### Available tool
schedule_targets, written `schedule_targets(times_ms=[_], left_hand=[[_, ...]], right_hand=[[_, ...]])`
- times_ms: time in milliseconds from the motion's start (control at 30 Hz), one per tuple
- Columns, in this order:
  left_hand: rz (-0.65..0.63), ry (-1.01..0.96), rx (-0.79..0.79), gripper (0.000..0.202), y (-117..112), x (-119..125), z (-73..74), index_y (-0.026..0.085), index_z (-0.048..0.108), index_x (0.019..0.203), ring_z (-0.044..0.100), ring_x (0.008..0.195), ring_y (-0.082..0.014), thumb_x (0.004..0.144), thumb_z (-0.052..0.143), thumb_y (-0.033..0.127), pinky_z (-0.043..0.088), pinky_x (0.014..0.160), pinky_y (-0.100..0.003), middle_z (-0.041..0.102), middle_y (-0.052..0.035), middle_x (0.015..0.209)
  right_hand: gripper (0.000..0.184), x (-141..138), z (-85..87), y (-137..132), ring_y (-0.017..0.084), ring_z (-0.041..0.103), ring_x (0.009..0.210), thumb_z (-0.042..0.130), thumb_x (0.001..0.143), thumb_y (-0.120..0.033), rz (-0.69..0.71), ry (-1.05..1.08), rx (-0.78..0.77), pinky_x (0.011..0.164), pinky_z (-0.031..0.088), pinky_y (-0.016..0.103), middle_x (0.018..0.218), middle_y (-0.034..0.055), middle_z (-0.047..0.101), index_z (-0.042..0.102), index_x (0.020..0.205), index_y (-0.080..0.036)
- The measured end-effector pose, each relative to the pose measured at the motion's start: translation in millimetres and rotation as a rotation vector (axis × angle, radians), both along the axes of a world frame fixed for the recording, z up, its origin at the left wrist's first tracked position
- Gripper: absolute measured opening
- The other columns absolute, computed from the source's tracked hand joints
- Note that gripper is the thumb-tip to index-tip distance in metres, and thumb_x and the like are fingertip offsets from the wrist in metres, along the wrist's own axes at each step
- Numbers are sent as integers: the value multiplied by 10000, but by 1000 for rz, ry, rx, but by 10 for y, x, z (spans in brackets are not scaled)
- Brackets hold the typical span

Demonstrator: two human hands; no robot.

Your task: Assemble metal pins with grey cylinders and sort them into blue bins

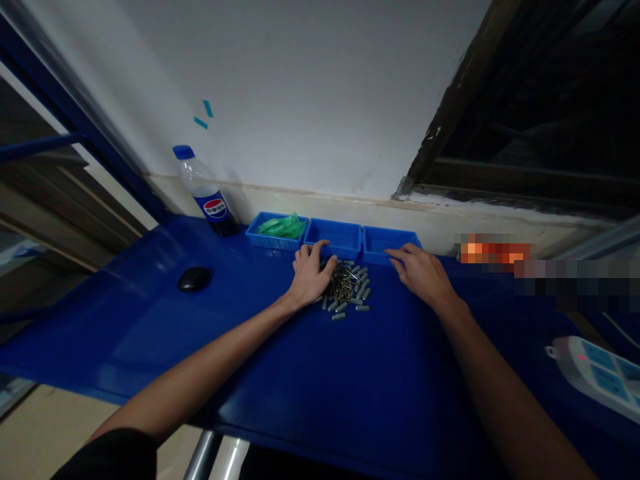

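Note:
A loose pile of thin brass-coloured screws (341,288) and short grey cylinders (363,308) lies mid-table. My left hand (309,275) rests at the pile's left edge, thumb and index finger apart, covering some pieces. No piece shows between those fingers. To the right of the pile, my right hand (423,272) is by the front wall of the right blue tray (395,256). Its index finger and thumb are stretched out with a small gap, and nothing is visible in them. Just beyond my left hand sits the middle blue tray (350,252).
The left blue tray (273,241) holds a crumpled green plastic bag (284,227). Beside it stands a cola bottle (207,193) with a blue cap. A black computer mouse (194,279) lies on the blue table (310,380). A white power strip (597,373) is at right. The wall runs behind the trays.

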State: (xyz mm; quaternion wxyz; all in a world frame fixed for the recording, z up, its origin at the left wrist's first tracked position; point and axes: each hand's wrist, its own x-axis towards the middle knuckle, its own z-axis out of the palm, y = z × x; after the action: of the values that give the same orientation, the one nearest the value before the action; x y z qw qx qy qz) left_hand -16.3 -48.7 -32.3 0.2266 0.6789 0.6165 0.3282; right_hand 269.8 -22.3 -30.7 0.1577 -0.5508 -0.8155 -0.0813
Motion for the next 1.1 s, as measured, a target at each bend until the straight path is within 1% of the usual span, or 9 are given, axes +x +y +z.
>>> schedule_targets(times_ms=[167, 333, 400, 500, 567, 667, 800, 967, 1100], left_hand=[[-35, -23, 4, 542, 37, -4, -30, 255, 504, 1478, 490, 1289, -339, 995, 519, 501, 384, 1140, -570, 522, -146, 1286], [-81, -35, -21, 534, 42, -69, 39, 242, 504, 1473, 518, 1267, -334, 1010, 498, 509, 378, 1149, -578, 548, -143, 1252], [-88, -47, 10, 520, 15, -122, 83, 225, 494, 1459, 538, 1216, -315, 1007, 513, 479, 389, 1140, -557, 569, -131, 1211], [-41, -80, 102, 382, -39, -246, 101, 194, 539, 1300, 554, 1128, -278, 980, 553, 402, 438, 1086, -500, 586, -110, 1151], [7, -113, 133, 263, -58, -366, 70, 200, 545, 1170, 561, 1088, -259, 956, 570, 352, 470, 1034, -461, 596, -97, 1133], [80, -163, 120, 155, -45, -599, -4, 212, 542, 1048, 579, 1031, -232, 911, 578, 274, 498, 949, -390, 622, -72, 1080], [128, -185, 29, 88, -19, -917, -29, 201, 594, 943, 610, 869, -197, 892, 526, 223, 484, 814, -317, 670, -34, 921], [109, -47, -56, 211, -61, -1151, 93, 189, 647, 754, 583, 711, -186, 897, 497, 227, 415, 691, -297, 667, -30, 743], [117, -20, -40, 356, -83, -1186, 130, 174, 672, 728, 550, 657, -181, 970, 496, 367, 389, 662, -306, 658, -46, 699]], right_hand=[[380, 54, -32, -28, 307, 697, 1006, 571, 986, -279, 88, 103, 1, 914, 569, 448, 1125, 139, 713, 708, 1333, -211], [382, -92, 56, -94, 297, 690, 1099, 548, 990, -282, 182, 260, 11, 972, 565, 448, 1209, 129, 703, 678, 1344, -222], [353, -234, 120, -99, 298, 683, 1129, 523, 1004, -277, 227, 293, 38, 1015, 544, 460, 1202, 129, 709, 695, 1305, -214], [352, -527, 217, -54, 281, 690, 1060, 506, 1011, -254, 324, 345, 21, 982, 549, 456, 1166, 122, 721, 688, 1309, -206], [405, -763, 268, 19, 278, 688, 1026, 517, 1000, -239, 390, 365, -7, 960, 550, 472, 1167, 111, 725, 639, 1386, -232], [442, -1159, 312, 187, 298, 666, 1105, 527, 984, -206, 466, 359, -27, 1004, 515, 518, 1211, 103, 722, 617, 1412, -265], [295, -1686, 306, 445, 332, 599, 1158, 605, 957, -224, 534, 224, -29, 1021, 484, 546, 1176, 117, 712, 716, 1229, -240], [57, -2144, 213, 670, 345, 568, 1072, 743, 905, -257, 550, 93, -3, 924, 499, 514, 1045, 137, 650, 757, 918, -203], [152, -2283, 157, 772, 290, 599, 971, 724, 935, -267, 601, 168, -21, 873, 515, 464, 957, 101, 630, 734, 796, -206]])
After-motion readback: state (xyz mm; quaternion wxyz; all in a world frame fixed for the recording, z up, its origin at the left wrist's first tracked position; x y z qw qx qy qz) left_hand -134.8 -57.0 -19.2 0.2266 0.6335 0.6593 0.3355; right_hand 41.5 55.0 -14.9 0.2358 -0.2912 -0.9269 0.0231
